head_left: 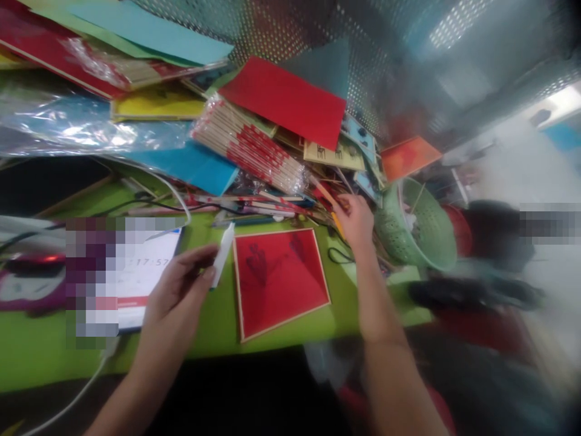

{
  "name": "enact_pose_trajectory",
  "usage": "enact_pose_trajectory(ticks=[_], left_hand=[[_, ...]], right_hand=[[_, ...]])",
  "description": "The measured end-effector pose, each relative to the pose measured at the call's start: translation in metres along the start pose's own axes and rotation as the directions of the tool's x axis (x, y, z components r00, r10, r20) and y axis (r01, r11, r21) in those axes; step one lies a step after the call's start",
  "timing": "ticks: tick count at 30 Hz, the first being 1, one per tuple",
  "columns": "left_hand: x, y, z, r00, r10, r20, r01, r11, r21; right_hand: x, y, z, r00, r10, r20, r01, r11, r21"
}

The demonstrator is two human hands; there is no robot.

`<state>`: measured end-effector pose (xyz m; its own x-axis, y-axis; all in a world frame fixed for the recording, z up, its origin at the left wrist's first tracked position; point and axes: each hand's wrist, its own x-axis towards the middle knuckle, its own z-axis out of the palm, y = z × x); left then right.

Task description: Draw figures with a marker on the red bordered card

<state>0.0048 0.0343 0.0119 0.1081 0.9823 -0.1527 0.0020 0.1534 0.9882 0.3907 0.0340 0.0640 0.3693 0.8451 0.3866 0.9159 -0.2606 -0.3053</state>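
Note:
My left hand [179, 287] is closed on a small white tube [222, 254], held upright just left of a red framed card [278, 280] that lies flat on the green table [213, 327]. My right hand [355, 221] reaches past the card's far right corner into a heap of sticks and pens [272, 206]. Its fingers pinch a thin orange stick [333, 212]. Motion blurs both hands slightly.
A pale green colander [420, 233] sits right of my right hand. Behind lie a wrapped bundle of red-tipped sticks [252, 148], red [285, 100], blue and yellow card sheets and plastic wrap. A tablet [145, 278] with a white cable rests at the left.

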Motion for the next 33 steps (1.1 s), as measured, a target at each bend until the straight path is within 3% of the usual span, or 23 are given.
enact_pose_trajectory(ticks=[2,6,9,14,20,23,26,28,33], left_hand=[[0.0,-0.001,-0.001,0.999,-0.045,0.001,0.045,0.999,-0.017],[-0.001,0.0,-0.002,0.994,-0.105,0.006,0.105,0.994,-0.037],[-0.002,0.004,-0.003,0.993,-0.115,-0.003,0.115,0.993,-0.012],[-0.003,0.011,0.0,0.992,-0.123,-0.004,0.123,0.992,0.003],[-0.002,0.009,0.0,0.992,-0.127,-0.005,0.127,0.992,0.021],[-0.002,0.01,0.0,0.99,-0.138,-0.008,0.138,0.99,0.011],[-0.003,0.013,0.001,0.989,-0.15,-0.014,0.151,0.989,0.004],[-0.003,0.013,0.001,0.989,-0.146,-0.009,0.146,0.989,-0.008],[-0.001,0.006,0.001,0.992,-0.123,0.015,0.123,0.991,-0.052]], right_hand=[[-0.001,-0.002,0.002,1.0,-0.018,-0.012,0.017,1.0,-0.014],[-0.008,-0.015,0.008,0.973,-0.182,0.144,0.175,0.983,0.062],[-0.011,-0.023,0.02,0.952,-0.223,0.212,0.229,0.973,-0.005],[-0.005,-0.02,0.036,0.986,-0.129,0.103,0.144,0.978,-0.149],[-0.002,-0.019,0.028,0.997,-0.079,-0.018,0.077,0.991,-0.107],[-0.007,-0.03,0.024,0.982,-0.185,0.032,0.186,0.982,-0.04],[-0.009,-0.037,0.027,0.929,-0.326,0.174,0.328,0.944,0.018],[-0.008,-0.038,0.031,0.921,-0.324,0.217,0.331,0.944,0.007],[-0.007,-0.037,0.031,0.947,-0.255,0.195,0.252,0.967,0.044]])
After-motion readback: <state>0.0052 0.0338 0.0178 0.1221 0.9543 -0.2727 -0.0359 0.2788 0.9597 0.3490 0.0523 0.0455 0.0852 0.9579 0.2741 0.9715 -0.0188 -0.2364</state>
